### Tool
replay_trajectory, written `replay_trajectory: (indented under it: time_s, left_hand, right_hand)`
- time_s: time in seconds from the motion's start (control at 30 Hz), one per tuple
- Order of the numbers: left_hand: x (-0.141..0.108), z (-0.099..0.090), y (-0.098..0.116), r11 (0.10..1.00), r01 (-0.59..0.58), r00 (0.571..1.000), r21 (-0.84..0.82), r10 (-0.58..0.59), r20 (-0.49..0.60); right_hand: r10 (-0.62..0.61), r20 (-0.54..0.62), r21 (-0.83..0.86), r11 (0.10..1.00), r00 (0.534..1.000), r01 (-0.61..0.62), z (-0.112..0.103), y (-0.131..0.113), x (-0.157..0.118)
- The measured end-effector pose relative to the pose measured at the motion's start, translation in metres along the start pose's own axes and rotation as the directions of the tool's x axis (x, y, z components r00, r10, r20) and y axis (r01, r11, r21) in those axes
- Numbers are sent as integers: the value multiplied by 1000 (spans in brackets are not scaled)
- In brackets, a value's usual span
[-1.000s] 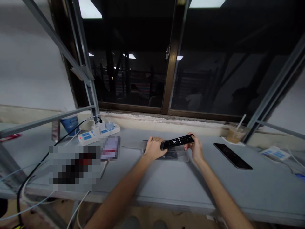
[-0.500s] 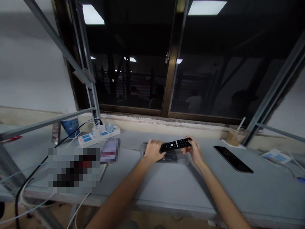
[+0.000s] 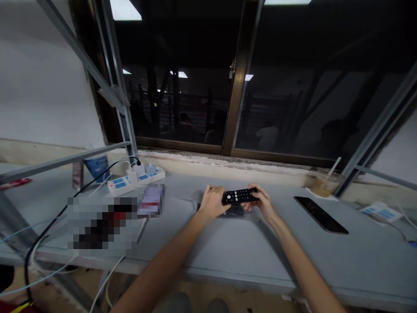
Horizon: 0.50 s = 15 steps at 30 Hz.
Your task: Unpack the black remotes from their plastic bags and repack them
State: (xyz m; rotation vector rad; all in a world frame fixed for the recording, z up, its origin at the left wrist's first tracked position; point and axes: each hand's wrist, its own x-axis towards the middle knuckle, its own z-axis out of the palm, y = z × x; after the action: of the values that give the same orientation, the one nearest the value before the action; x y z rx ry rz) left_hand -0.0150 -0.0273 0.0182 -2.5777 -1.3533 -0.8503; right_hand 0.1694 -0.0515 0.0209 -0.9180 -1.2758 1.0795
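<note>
A black remote control [image 3: 240, 196] is held crosswise between my two hands, its button face turned up toward me. My left hand [image 3: 213, 202] is closed round its left end. At the other end, my right hand [image 3: 260, 202] grips it with the thumb on top of the buttons and the fingers curled beneath. Under the remote, a clear plastic sleeve [image 3: 250, 215] lies on the grey table [image 3: 228, 248], partly hidden by my hands.
Left of my hands are a phone [image 3: 151, 200], a white power strip [image 3: 120, 186] with plugs and trailing cables, and a blurred-out patch. A dark tablet or phone [image 3: 321, 214] and a drink cup with a straw [image 3: 325, 182] stand to the right. A window [image 3: 182, 108] rises behind.
The remote's right end has come down slightly, and its face tilts more toward me. My right thumb has moved onto the buttons. The view has shifted a little downward.
</note>
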Motion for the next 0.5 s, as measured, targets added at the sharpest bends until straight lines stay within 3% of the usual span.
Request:
replay_trajectory:
  time_s: [0.23, 0.37, 0.5]
  left_hand:
    - [-1, 4, 5, 997, -50, 999, -53, 50, -12]
    - [-2, 3, 7, 999, -48, 999, -11, 48, -9]
    - [-4, 0, 10, 990, -127, 992, 59, 125, 29]
  right_hand:
    - [105, 216, -2, 994, 971, -107, 8, 0, -3]
    - [160, 305, -78, 987, 939, -143, 7, 0, -5]
    - [235, 376, -138, 971, 896, -196, 10, 6, -6]
